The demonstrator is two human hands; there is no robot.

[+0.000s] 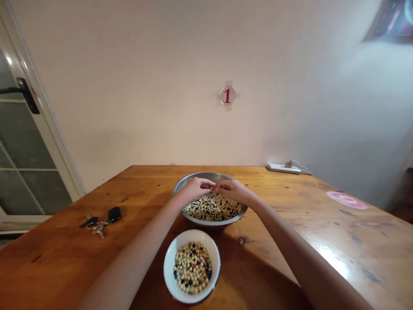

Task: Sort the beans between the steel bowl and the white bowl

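A wide metal bowl (214,223) full of small cream and dark beads (214,209) stands on the wooden table. Over its left part is my left hand (197,188), fingers pinched together. My right hand (232,190) reaches in from the other side, also pinched, its fingertips meeting those of the left above the beads. Something tiny shows between the fingertips, too small to make out. Nearer to me, a white bowl (168,267) holds more beads, mostly cream with some black, blue and reddish ones.
Keys with a black fob (114,214) lie at the left on the table (135,185). A white power strip (284,168) with a plugged-in cable sits at the back right, near the wall. A pink round sticker (346,200) is on the right side.
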